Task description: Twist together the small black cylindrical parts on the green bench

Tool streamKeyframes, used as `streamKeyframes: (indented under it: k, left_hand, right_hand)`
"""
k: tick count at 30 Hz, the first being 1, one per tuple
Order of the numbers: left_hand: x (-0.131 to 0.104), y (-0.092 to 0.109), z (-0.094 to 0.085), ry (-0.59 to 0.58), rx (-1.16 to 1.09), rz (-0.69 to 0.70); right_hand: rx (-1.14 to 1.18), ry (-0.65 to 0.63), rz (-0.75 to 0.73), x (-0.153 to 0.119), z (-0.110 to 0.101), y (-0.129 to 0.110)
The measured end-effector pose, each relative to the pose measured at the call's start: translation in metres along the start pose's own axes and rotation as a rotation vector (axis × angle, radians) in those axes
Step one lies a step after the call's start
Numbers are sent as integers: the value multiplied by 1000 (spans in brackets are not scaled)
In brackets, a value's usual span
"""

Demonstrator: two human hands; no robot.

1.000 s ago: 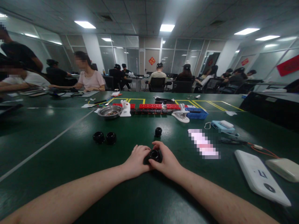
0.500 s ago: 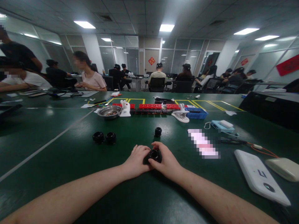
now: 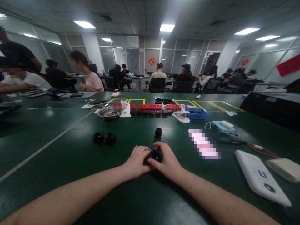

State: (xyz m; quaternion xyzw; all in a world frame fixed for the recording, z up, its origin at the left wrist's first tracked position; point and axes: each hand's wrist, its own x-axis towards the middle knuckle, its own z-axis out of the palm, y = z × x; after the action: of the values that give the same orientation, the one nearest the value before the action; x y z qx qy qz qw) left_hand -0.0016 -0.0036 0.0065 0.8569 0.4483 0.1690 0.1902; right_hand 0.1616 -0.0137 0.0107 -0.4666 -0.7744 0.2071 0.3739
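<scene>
Between my two hands, near the middle of the green table (image 3: 117,200), is a round black part (image 3: 154,154) with a ring-shaped opening on top. My left hand (image 3: 138,160) wraps round its left side, and its lower part is hidden by the fingers. My right hand (image 3: 167,160) grips it from the right, thumb at the near side and index finger curled at the far side. Just beyond stands a smaller-looking black part (image 3: 158,132). Two more black round parts, one (image 3: 98,137) beside the other (image 3: 111,138), stand to the left.
Farther back are a metal bowl (image 3: 110,116), white clamps (image 3: 125,109), a row of red blocks (image 3: 150,106) and a blue tray (image 3: 198,114). A blurred phone (image 3: 203,144), a light-blue device (image 3: 222,126) and a white case (image 3: 262,178) lie right. Several people sit beyond.
My right index finger and thumb have shifted slightly around the black part. My left hand looks the same. In the background, the person in pink has turned and leaned left.
</scene>
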Motion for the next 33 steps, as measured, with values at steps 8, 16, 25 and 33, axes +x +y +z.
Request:
streamKeyframes:
  k: [8,16,25,33]
  left_hand:
    - [0,2,-3,-20,-10,-16]
    - [1,-2,1,-1,-7,12]
    - [1,-4,3,2,20,3]
    - [1,-5,4,16,-7,28]
  right_hand:
    - [85,-79,-119,-3,-1,1]
    - [29,-31,-28,0,0,1]
    - [57,-36,-113,-3,-1,0]
    - [60,-40,-67,-1,-1,1]
